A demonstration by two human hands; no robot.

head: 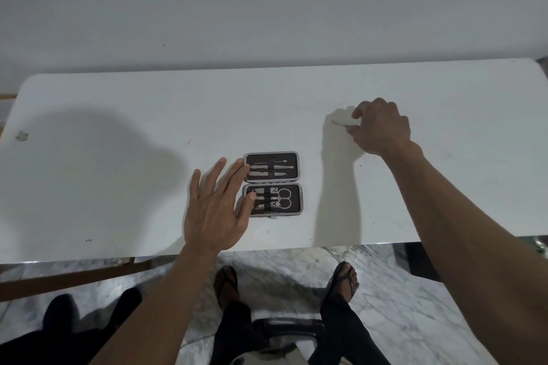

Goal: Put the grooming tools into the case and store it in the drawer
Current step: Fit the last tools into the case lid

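Note:
A small grooming case (pixel 299 184) lies open flat on the white table (pixel 118 187), dark inside with a silver rim. Its far half holds thin metal picks under a strap; its near half holds small scissors (pixel 284 198) and other tools. My left hand (pixel 216 207) rests spread on the table at the case's left side, fingertips touching both halves. Far to the right, my right hand (pixel 381 130) pinches a thin metal tool (pixel 339 124), whose tip pokes out leftward just above the tabletop.
A plain white wall stands right behind the table. The table's near edge runs above a marble floor where my sandalled feet (pixel 344 278) stand. A brown wooden bar (pixel 68 278) shows under the table at left. No drawer is in view.

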